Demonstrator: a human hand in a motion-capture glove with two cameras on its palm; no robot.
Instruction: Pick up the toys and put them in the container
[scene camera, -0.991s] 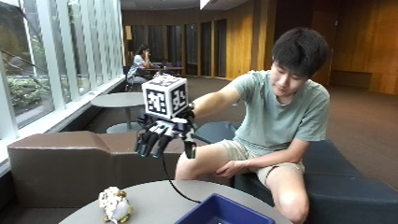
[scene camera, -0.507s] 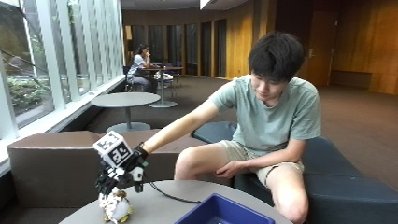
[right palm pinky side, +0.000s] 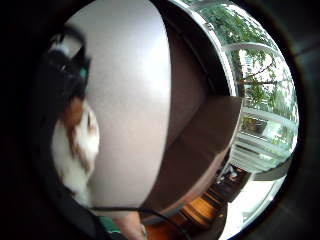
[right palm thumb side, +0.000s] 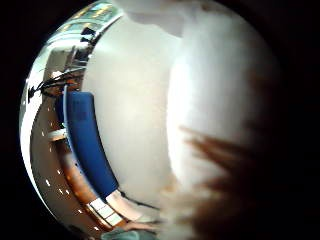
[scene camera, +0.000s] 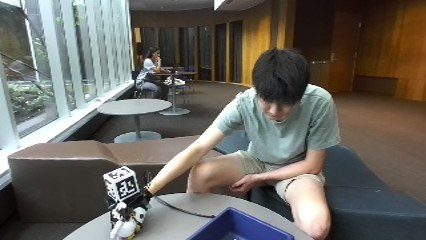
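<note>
Gloved right hand (scene camera: 128, 206) down over the plush toy (scene camera: 127, 226) on the table (scene camera: 174, 224), can't tell if closed on it yet. Blue container (scene camera: 234, 229) waiting at 3 o'clock, handy for the drop.

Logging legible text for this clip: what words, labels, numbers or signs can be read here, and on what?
None can be read. The toy under the gloved right hand, the blue container and the table show no lettering in any view. The person's green shirt is plain.
</note>
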